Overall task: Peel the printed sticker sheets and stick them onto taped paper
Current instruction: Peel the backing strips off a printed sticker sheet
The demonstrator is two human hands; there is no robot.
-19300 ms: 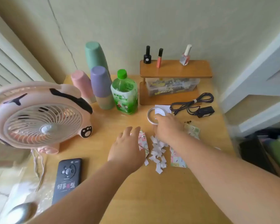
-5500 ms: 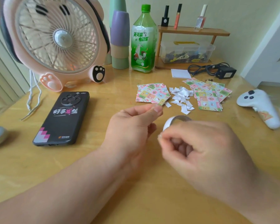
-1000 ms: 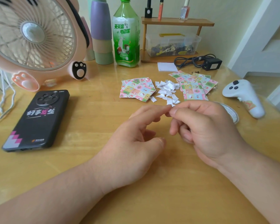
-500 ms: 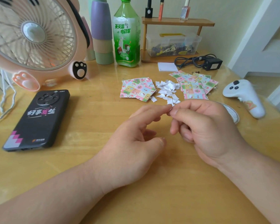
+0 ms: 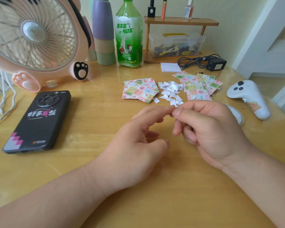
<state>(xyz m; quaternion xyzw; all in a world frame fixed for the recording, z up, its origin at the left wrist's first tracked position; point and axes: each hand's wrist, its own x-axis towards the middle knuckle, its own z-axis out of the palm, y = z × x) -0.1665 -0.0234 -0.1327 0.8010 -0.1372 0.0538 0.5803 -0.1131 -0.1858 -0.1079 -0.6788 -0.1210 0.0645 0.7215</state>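
Note:
Two piles of printed sticker sheets lie on the table, a left pile [image 5: 141,90] and a right pile [image 5: 199,86], with several white paper scraps [image 5: 170,91] between them. In front of them my hands meet above the wood. My right hand [image 5: 209,129] pinches a tiny piece of tape, barely visible, between thumb and forefinger. My left hand [image 5: 138,140] stretches its forefinger so the tip touches that pinch; its thumb stays apart and holds nothing. The tape roll [image 5: 236,113] lies flat behind my right hand, partly hidden.
A black phone [image 5: 38,120] lies at the left, a pink fan [image 5: 31,38] behind it. Stacked cups [image 5: 104,30], a green bottle [image 5: 128,33], a wooden shelf [image 5: 179,23], a white notepad [image 5: 170,67] and a charger [image 5: 215,65] line the back. A white controller [image 5: 248,97] lies right.
Over the last second both hands stay still, fingertips together. Several seconds ago my right hand held the tape roll; now the roll lies on the table.

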